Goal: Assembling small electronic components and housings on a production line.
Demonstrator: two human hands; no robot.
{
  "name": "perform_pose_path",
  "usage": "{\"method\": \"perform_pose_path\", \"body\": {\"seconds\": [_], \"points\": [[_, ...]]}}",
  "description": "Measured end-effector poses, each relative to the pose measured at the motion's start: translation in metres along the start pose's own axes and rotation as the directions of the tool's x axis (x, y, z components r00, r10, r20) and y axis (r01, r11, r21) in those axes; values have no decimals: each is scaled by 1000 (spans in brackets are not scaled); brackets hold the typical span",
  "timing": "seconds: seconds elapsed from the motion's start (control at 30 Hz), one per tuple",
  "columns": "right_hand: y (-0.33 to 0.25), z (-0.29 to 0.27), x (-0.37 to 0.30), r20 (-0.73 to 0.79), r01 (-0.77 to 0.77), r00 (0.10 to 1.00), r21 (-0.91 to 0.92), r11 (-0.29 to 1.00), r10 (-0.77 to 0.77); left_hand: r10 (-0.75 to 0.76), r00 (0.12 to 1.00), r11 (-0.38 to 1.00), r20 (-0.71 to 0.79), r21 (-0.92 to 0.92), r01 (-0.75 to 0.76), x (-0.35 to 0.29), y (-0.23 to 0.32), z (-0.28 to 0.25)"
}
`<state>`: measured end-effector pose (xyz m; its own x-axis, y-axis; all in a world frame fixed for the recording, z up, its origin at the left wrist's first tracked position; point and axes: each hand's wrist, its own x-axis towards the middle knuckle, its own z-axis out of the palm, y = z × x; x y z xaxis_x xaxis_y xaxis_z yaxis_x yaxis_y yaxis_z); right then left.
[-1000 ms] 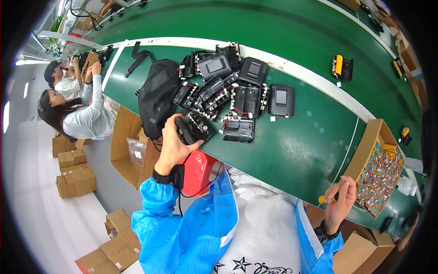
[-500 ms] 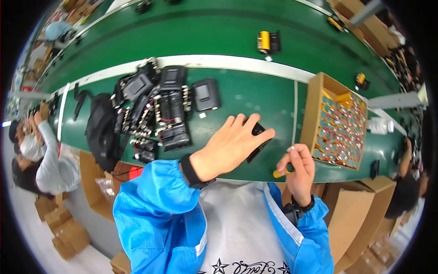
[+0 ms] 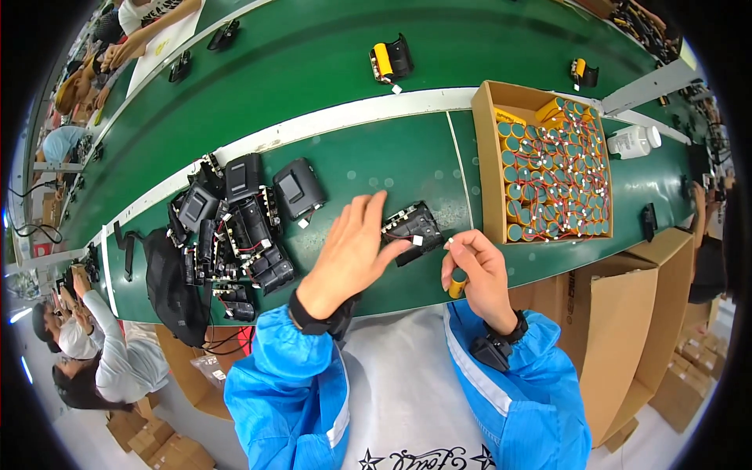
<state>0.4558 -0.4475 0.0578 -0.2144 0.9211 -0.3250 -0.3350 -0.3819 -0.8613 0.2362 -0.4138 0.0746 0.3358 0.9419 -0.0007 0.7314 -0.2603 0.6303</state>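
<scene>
A black plastic housing (image 3: 423, 223) lies on the green table with its inner side up, showing a circuit board along one edge and a small white plug (image 3: 417, 240) on wires. Just left of it, my left hand (image 3: 341, 251) has its fingers stretched out, the thumb at the housing's near-left edge. To the right of the housing, my right hand (image 3: 482, 278) is closed around a yellow cylindrical battery (image 3: 457, 283), partly hidden by the fingers. A small white connector (image 3: 448, 244) shows at the thumb and fingertip.
At the right stands a cardboard box (image 3: 491, 172) of yellow batteries with red wires. Black housings (image 3: 251, 223) are heaped at the left beside a black bag (image 3: 174, 286). Past a white rail (image 3: 337, 116), a housing with a battery (image 3: 389, 60) sits on the green belt. A white bottle (image 3: 633, 142) stands far right.
My left hand has come off the housing, which now shows its inner side and board. The right hand still holds the battery. The whole view has turned somewhat.
</scene>
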Motion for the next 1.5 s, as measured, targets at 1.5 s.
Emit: {"method": "perform_pose_path", "body": {"seconds": [1.5], "points": [[-14, 45, 17, -26, -85, 996, -327, 941, 81, -26, 997, 994, -78, 106, 34, -8, -11, 30]]}}
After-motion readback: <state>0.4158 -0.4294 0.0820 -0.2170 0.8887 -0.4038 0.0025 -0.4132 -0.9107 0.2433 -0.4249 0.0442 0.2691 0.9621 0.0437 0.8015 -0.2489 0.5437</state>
